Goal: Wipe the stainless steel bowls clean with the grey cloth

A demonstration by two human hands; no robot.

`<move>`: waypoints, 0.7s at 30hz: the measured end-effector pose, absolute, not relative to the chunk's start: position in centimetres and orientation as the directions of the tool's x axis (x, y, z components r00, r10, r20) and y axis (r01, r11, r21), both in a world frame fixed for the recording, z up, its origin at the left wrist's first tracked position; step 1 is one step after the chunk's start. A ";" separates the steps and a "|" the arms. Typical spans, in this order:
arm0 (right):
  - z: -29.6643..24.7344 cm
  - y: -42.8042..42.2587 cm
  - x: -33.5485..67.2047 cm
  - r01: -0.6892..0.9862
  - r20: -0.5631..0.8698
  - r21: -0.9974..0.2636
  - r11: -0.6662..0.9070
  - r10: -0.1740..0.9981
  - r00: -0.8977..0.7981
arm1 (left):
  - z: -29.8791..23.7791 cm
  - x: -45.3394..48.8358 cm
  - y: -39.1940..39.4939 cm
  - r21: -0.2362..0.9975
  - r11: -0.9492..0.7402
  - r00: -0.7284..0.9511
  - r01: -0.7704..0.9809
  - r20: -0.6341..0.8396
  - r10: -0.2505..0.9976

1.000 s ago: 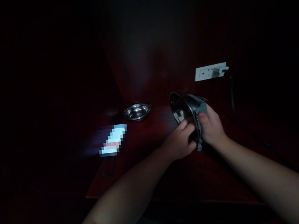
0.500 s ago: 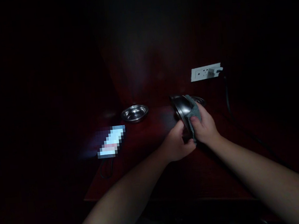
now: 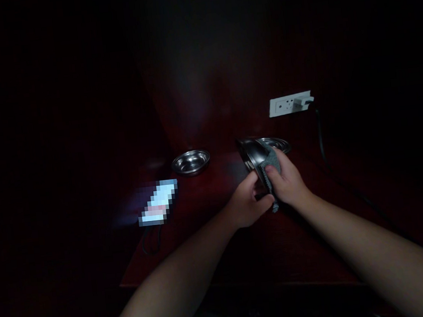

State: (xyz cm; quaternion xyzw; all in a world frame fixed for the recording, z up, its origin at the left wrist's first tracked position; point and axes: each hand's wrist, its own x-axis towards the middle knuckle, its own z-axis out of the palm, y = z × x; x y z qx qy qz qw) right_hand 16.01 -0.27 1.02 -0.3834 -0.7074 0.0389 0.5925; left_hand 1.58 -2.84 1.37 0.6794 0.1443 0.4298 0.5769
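A shiny metal bowl (image 3: 253, 152) is held tilted on its side above the table, its opening facing left and down. My left hand (image 3: 248, 202) grips its lower rim, thumb outside and fingers partly hidden inside. Against the bowl's outer wall, my right hand (image 3: 287, 178) presses a grey-green cloth (image 3: 272, 158), whose edge hangs below the rim. Behind the right hand lies another metal dish (image 3: 281, 144), partly covered from view. A shallow metal bowl (image 3: 191, 162) stands upright on the table, left of my hands.
The dark red table (image 3: 222, 258) has its front edge near my forearms. A phone with a lit, blurred screen (image 3: 159, 202) lies at left, a thin cord loop (image 3: 152, 240) below it. On the back wall is a socket (image 3: 289, 104) with a plug and a black cable (image 3: 321, 137).
The held bowl and cloth have shifted slightly left and down, uncovering more of the dish behind. My right hand has slid a little left with the cloth; both hands keep their grip.
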 end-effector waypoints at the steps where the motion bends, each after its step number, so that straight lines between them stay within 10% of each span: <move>1: 1.0 -0.2 16.0 0.508 0.816 -0.500 0.702 0.578 0.003 | 1.4 1.6 -2.9 0.908 -0.302 0.583 -0.291 0.419 0.696; 21: 1.5 -0.7 15.7 0.512 0.765 -0.541 0.667 0.643 -0.029 | 1.3 1.8 -2.9 0.893 -0.392 0.471 -0.222 0.450 0.759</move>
